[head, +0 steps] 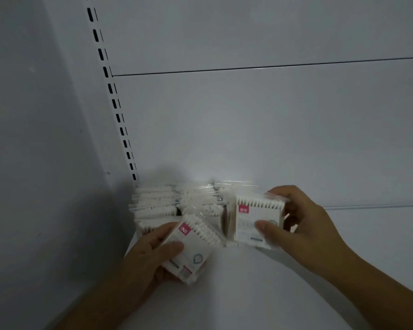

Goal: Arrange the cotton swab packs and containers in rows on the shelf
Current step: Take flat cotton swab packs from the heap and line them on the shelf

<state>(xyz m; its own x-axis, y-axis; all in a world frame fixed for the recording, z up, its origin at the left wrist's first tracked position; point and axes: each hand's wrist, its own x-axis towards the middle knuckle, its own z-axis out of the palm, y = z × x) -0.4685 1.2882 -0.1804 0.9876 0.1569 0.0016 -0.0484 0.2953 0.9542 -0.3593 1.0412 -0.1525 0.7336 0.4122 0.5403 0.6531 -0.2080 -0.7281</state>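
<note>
**Two packs of cotton swabs in hand at the corner of the shelf**

The person stands close to the white shelf [272,294], both bare forearms reaching in from below. The left hand [150,256] grips a tilted pack [191,246] of cotton swabs; the thumb lies across its printed face and the other fingers [162,275] curl under its lower edge, so they are clamped on it. This pack leans to the right; its row of white swab tips points up and to the right, and a small pink label sits at its top corner.

The right hand [303,220] holds an upright pack [253,222] just beside the first; the thumb presses on the front and the fingers wrap over the top right corner and behind, likewise clamped on the pack. Its bottom edge is down at the shelf surface, though I cannot tell whether it rests there. The two held packs nearly touch at their near edges.

Behind them, in the back left corner, the packs in the corner [157,206] stand in close rows in clear wrapping; they are too blurred for me to count. They stand against the back panel [248,127], at the foot of the slotted upright [115,103]; the grey side wall [34,139] is to their left.
</note>
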